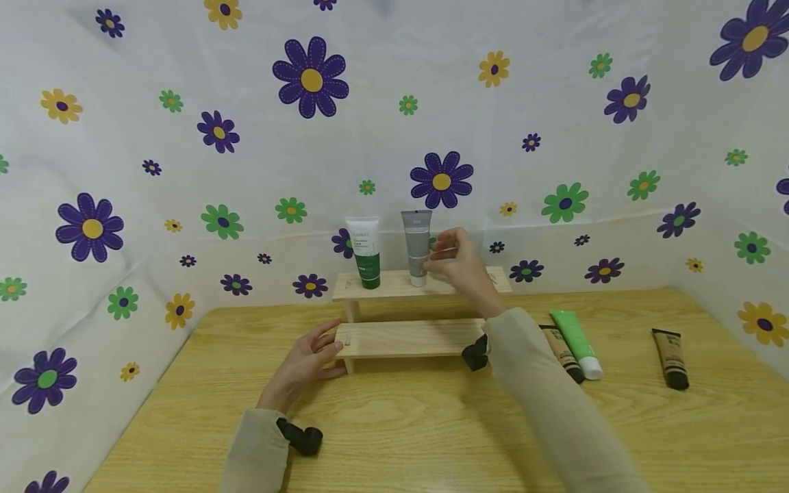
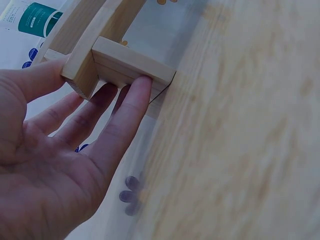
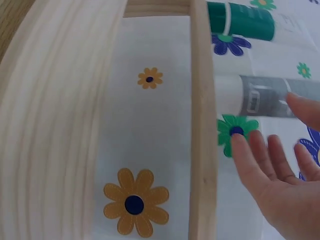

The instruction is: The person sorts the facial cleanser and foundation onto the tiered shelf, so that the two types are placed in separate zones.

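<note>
A two-step wooden shelf (image 1: 413, 339) stands on the table. My left hand (image 1: 306, 356) grips its lower left end, thumb at the board's edge and fingers against the side leg (image 2: 130, 62). On the upper step, a grey tube (image 1: 417, 243) stands upright on its white cap. My right hand (image 1: 457, 263) is beside the tube's right side; its thumb overlaps the tube in the right wrist view, with the relaxed fingers (image 3: 250, 165) spread apart from it. A white and green tube (image 1: 364, 250) stands on the same step, to the left.
Right of the shelf, a green tube (image 1: 574, 339) with a white cap lies beside a brown tube (image 1: 562, 352), partly hidden by the right sleeve. Another brown tube (image 1: 670, 359) lies farther right. A flower-print sheet (image 1: 376, 137) hangs close behind the shelf.
</note>
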`<state>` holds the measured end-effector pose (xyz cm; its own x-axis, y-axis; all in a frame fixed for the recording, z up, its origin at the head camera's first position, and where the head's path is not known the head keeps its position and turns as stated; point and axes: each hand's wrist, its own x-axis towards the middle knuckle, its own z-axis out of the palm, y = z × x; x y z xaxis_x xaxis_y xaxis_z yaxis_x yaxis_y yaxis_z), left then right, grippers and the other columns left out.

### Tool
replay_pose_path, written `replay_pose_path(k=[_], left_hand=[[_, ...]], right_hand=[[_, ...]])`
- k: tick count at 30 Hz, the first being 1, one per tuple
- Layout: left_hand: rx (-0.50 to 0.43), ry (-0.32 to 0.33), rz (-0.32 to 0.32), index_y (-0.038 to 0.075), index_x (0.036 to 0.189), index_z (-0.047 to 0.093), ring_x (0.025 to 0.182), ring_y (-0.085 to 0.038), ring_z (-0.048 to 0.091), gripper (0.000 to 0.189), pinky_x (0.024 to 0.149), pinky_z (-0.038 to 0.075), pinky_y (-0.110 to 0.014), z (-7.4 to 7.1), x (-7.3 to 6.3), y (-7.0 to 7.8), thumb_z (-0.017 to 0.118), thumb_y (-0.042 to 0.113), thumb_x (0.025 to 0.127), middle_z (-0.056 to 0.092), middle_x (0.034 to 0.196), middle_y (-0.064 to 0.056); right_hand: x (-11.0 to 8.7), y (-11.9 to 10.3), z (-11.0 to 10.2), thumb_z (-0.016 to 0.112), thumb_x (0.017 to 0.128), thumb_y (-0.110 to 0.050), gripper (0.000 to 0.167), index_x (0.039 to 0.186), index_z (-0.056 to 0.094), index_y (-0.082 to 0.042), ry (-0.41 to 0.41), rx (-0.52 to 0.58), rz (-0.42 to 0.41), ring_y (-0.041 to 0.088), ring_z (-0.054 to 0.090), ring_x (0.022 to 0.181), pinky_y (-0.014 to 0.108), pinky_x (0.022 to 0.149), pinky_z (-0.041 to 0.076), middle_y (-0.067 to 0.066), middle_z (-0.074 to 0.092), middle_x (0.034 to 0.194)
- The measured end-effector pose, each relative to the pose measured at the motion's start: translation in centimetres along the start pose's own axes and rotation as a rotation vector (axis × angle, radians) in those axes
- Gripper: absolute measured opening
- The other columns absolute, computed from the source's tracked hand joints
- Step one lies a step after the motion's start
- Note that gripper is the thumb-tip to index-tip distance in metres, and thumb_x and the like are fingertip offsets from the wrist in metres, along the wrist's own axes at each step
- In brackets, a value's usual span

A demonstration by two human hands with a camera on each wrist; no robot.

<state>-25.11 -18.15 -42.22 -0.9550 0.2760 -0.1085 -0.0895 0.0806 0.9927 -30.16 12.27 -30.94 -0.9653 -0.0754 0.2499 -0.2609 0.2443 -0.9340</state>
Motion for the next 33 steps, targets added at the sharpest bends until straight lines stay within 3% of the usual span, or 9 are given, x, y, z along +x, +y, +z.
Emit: replay_pose_path(k=[7, 15, 20, 28, 33], left_hand=[[0.001, -0.016, 0.014, 0.001, 0.16, 0.024, 0.131, -0.049, 0.047, 0.061, 0.093, 0.054, -0.052, 0.0, 0.0, 0.0, 0.052, 0.005, 0.106, 0.035, 0.153, -0.034], [0.007, -0.009, 0.0, 0.002, 0.16, 0.024, 0.132, -0.049, 0.047, 0.06, 0.094, 0.054, -0.052, 0.0, 0.0, 0.1, 0.051, 0.006, 0.107, 0.036, 0.153, -0.033], [0.004, -0.007, -0.007, 0.003, 0.16, 0.025, 0.132, -0.05, 0.046, 0.06, 0.094, 0.054, -0.053, 0.0, 0.1, 0.0, 0.052, 0.005, 0.106, 0.035, 0.153, -0.033], [0.0, -0.003, -0.011, 0.004, 0.161, 0.024, 0.133, -0.048, 0.046, 0.06, 0.095, 0.054, -0.052, -0.1, 0.0, 0.0, 0.05, 0.006, 0.107, 0.035, 0.153, -0.032], [0.006, -0.007, -0.008, 0.003, 0.161, 0.024, 0.133, -0.049, 0.045, 0.06, 0.095, 0.053, -0.053, 0.0, -0.1, 0.2, 0.05, 0.006, 0.107, 0.035, 0.154, -0.033]], right_hand=[[-0.5, -0.1, -1.9, 0.067, 0.093, 0.005, 0.059, 0.144, 0.039, 0.008, -0.052, 0.013, 0.086, 0.042, 0.053, 0.126, 0.046, 0.105, 0.048, 0.028, 0.052, 0.138], [-0.9, 0.4, -4.0, 0.066, 0.093, 0.008, 0.062, 0.147, 0.036, 0.009, -0.061, 0.074, 0.125, 0.04, 0.054, 0.122, 0.035, 0.095, 0.055, 0.031, 0.049, 0.14], [-1.5, 0.6, -5.5, 0.063, 0.095, 0.007, 0.063, 0.149, 0.032, 0.009, -0.078, 0.102, 0.146, 0.034, 0.057, 0.117, 0.035, 0.095, 0.055, 0.032, 0.045, 0.143], [-2.4, 1.0, -7.3, 0.061, 0.096, 0.007, 0.062, 0.148, 0.028, 0.012, -0.098, 0.129, 0.124, 0.016, 0.062, 0.1, 0.033, 0.093, 0.056, 0.034, 0.04, 0.143], [-2.8, 1.3, -8.3, 0.06, 0.096, 0.009, 0.06, 0.146, 0.028, 0.014, -0.093, 0.13, 0.099, 0.014, 0.062, 0.098, 0.032, 0.091, 0.057, 0.035, 0.04, 0.14]])
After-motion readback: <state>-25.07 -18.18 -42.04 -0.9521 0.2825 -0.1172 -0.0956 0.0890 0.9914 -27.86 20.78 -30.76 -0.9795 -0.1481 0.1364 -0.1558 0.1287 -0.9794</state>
